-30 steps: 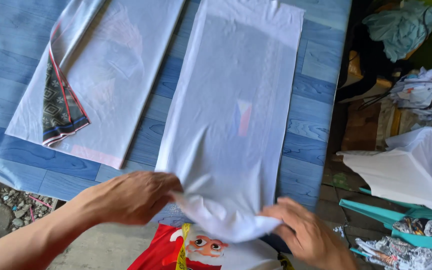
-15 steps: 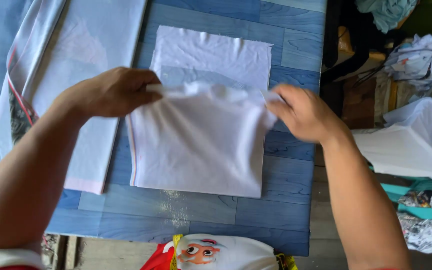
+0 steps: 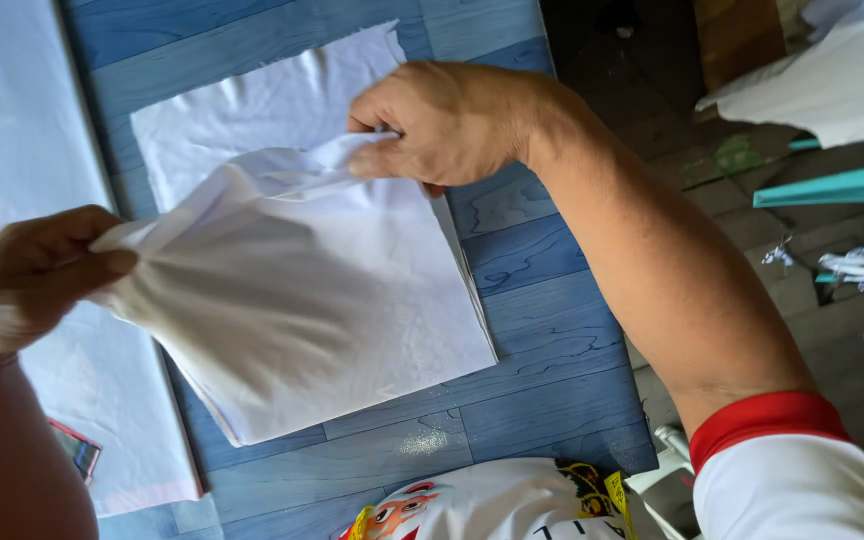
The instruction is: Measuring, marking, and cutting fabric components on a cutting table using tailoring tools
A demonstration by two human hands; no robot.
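Note:
A white cloth garment lies partly folded on a blue wood-pattern table. My left hand pinches its left corner, lifted off the table. Near the top middle, my right hand grips the opposite corner of the raised fold. The folded-over part hangs between both hands above the lower layer, which stays flat on the table.
Another white garment lies flat along the left side of the table. A printed white shirt shows at the bottom edge. Past the table's right edge are white plastic bags and a teal bin on a dark floor.
Both hands have carried the near edge of the white garment up and over, folding it onto itself. The view has closed in and tilted.

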